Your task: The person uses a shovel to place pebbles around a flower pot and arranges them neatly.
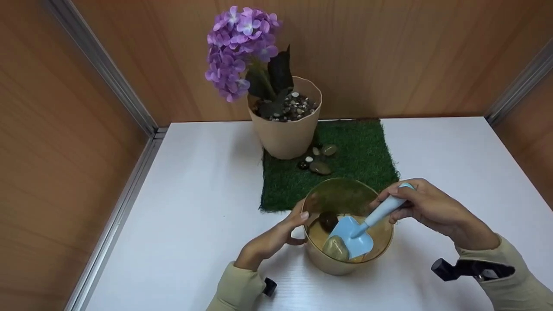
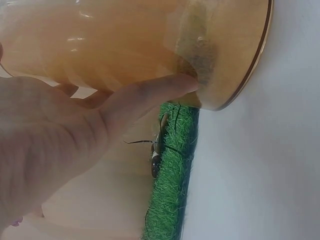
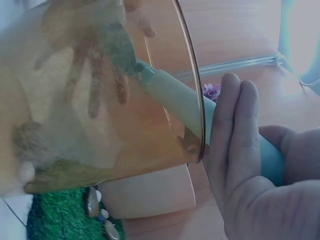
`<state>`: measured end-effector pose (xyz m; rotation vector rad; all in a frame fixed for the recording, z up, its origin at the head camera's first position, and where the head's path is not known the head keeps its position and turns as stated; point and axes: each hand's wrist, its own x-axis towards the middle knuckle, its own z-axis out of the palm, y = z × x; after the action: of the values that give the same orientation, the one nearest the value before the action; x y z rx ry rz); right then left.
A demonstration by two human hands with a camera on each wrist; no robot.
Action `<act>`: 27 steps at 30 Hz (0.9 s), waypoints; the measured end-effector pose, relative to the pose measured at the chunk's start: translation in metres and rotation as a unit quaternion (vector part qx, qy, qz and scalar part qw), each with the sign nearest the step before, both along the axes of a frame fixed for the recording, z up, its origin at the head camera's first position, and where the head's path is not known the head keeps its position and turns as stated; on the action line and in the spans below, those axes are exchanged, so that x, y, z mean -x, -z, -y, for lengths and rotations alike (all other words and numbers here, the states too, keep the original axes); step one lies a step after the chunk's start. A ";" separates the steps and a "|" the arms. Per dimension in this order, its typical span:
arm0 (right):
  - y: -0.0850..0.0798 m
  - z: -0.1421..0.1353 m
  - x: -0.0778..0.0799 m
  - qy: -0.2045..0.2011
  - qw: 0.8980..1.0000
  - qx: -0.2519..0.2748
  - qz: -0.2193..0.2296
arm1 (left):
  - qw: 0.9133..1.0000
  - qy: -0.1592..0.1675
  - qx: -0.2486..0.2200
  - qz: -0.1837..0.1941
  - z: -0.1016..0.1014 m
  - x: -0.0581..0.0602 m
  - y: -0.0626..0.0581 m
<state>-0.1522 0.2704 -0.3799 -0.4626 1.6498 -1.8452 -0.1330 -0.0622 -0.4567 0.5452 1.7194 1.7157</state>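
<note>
An amber see-through bowl point(image 1: 339, 268) stands on the white table in front of the grass mat. My left hand point(image 1: 278, 235) holds its left side, the thumb point(image 2: 155, 92) lying along the outer wall in the left wrist view. A light blue hand trowel point(image 1: 383, 212) slants down into the bowl, its handle gripped by my right hand point(image 1: 430, 209). Inside, a grey-green stone point(image 1: 336, 248) lies against the trowel's blade, and a dark stone point(image 1: 328, 221) sits behind the blade. Through the bowl's wall, the right wrist view shows the left fingers point(image 3: 95, 85) spread against the far side.
Behind the bowl lies a green artificial grass mat point(image 1: 358, 147). A beige flowerpot point(image 1: 285, 136) with purple flowers point(image 1: 242, 47) stands on its back left part. Several pebbles point(image 1: 319, 167) are beside the pot. Wooden panels point(image 1: 410, 56) enclose the white table point(image 1: 185, 224).
</note>
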 end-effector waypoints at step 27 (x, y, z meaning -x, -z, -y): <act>-0.029 -0.024 0.017 0.064 0.986 0.151 0.010 | 1.000 -0.004 0.009 0.000 -0.001 0.000 0.000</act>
<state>-0.1693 0.2939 -0.3514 -0.4713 1.4190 -2.2015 -0.1335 -0.0614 -0.4566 0.5315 1.7365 1.7041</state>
